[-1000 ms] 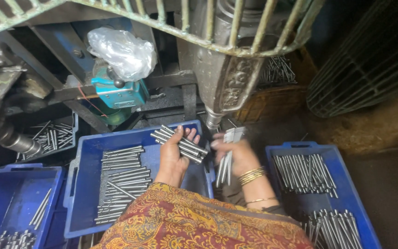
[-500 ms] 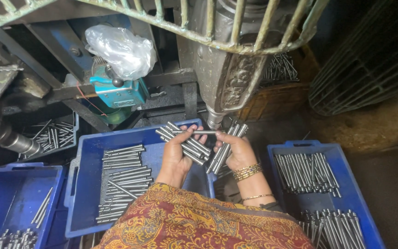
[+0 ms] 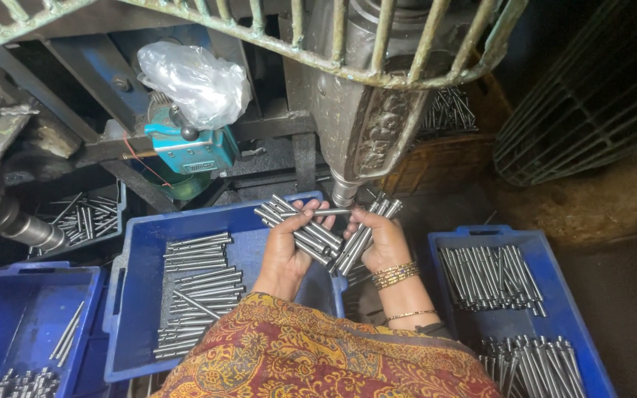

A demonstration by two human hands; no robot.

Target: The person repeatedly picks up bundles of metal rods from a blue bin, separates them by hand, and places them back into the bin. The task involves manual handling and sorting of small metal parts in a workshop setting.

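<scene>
Steel rods fill both hands, and the loose bundles look apt to slip — a tilt could spill them into the middle crate [image 3: 138, 295] or the gap beside it. The press [image 3: 366, 125] spindle hangs just above the fingers, a pinch risk if they stray under. Left hand [image 3: 289, 247] is palm-up, closed round a fanned bundle [image 3: 300, 230]; right hand [image 3: 381, 243] clasps its own rods [image 3: 366, 236] — wrists nearly touching over the crate's right edge.

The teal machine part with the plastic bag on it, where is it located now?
In the head view, the teal machine part is upper left of centre, behind the middle blue tray, left of the grey machine column, under the plastic bag.
</scene>
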